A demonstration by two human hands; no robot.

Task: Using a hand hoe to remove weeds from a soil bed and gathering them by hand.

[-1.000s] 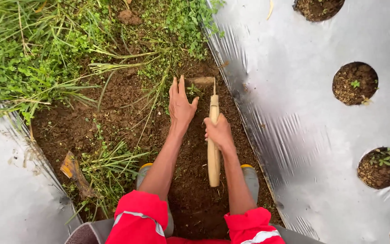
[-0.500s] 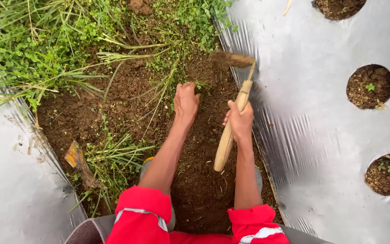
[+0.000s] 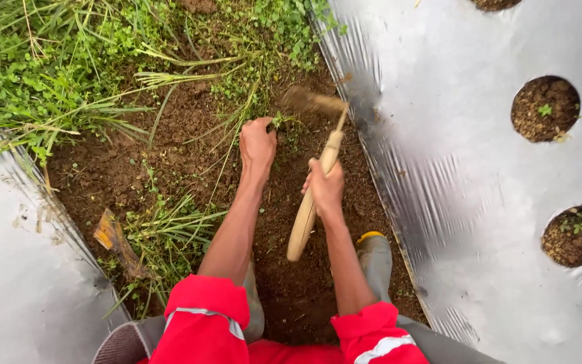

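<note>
The silver plastic mulch sheet (image 3: 466, 202) lay along the right of the furrow, thin and easily torn, with 4 planting holes (image 3: 545, 108) showing soil and small seedlings; a second sheet (image 3: 15, 283) covered the left bed. Between them ran the strip of dark, loose soil (image 3: 170, 162), crumbly by the look of it, with grass (image 3: 48, 61) crowding its far end.

The hand hoe (image 3: 314, 182) stood over the furrow, its wooden handle stiff, smooth and probably light, best held at mid-handle for control. Its blade (image 3: 311, 101) was blurred, so its edge could not be made out. The right hand (image 3: 325, 189) was wrapped closed about the handle's middle.

The left hand (image 3: 257, 145) was closed on a small leafy weed (image 3: 281, 123) at soil level, just beside the blade. Such weeds seemed soft and apt to snap, so a grip low at the base suited them. 1 yellow-rimmed grey boot (image 3: 375, 259) stood in the furrow.
</note>
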